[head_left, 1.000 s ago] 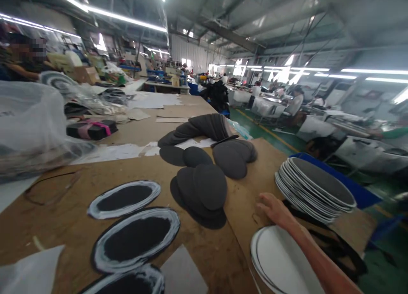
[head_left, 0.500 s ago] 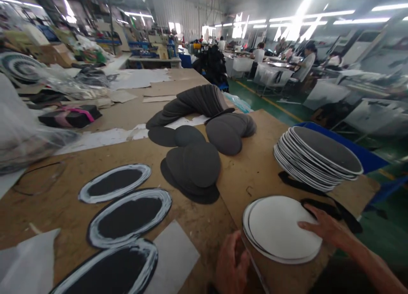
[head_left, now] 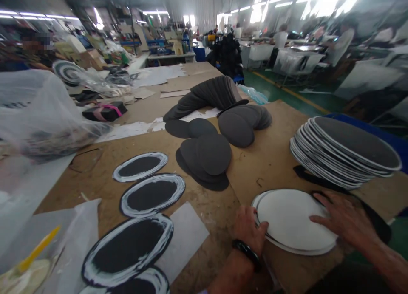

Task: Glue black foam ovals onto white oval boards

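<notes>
A small stack of white oval pieces [head_left: 293, 219] lies on the brown table in front of me. My left hand [head_left: 250, 228], with a dark bracelet at the wrist, touches the stack's left edge, thumb and fingers apart. On the opposite side my right hand [head_left: 342, 217] is spread, its fingertips against the right edge and top. A black strap [head_left: 374, 217] runs partly beneath the right hand. To the left lie several black ovals [head_left: 129, 251] with white smeared rims, in a row. Beyond the white stack stands a tall pile of dark ovals with white edges [head_left: 338, 154].
Loose dark grey ovals [head_left: 213, 154] lie mid-table, with a fanned row of them [head_left: 210, 94] behind. A white paper sheet [head_left: 188, 238], a yellow-handled tool [head_left: 38, 249] and a plastic bag [head_left: 47, 111] are on the left. People sit at farther tables.
My left hand has moved forward and right onto the white stack's edge. My right hand stays at its right side. The view has swung left, bringing the yellow-handled tool into sight.
</notes>
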Demonstrator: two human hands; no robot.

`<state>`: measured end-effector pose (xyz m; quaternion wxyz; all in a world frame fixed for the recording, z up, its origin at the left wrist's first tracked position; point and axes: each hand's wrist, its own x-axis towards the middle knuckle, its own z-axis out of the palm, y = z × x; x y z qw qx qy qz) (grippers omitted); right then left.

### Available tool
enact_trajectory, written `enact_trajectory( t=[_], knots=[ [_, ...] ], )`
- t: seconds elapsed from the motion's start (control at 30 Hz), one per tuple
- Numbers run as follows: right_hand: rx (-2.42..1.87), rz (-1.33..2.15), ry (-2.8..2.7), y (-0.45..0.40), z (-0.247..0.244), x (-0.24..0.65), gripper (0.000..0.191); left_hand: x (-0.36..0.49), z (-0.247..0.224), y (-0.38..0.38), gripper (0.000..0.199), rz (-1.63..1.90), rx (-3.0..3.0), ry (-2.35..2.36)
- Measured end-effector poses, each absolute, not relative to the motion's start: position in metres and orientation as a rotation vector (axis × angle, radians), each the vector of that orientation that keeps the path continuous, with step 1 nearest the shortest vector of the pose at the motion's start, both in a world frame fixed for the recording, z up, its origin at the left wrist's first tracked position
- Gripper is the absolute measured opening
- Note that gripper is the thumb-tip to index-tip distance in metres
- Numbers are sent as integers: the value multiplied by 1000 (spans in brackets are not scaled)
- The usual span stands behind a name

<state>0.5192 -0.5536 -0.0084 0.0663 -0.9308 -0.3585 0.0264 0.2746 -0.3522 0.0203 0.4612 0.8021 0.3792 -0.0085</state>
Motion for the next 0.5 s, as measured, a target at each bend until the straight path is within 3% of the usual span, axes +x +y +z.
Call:
enact_trajectory(
  t=[0.17, 0.5],
  knots=[
    [-2805, 455, -1319, -542, 1, 518, 64, 300, 27, -349, 25, -16, 2004, 1051],
    [-2724, 476, -1251, -541, -5, 517, 63, 310, 45, -365, 20, 77, 1858, 1144]
  ],
)
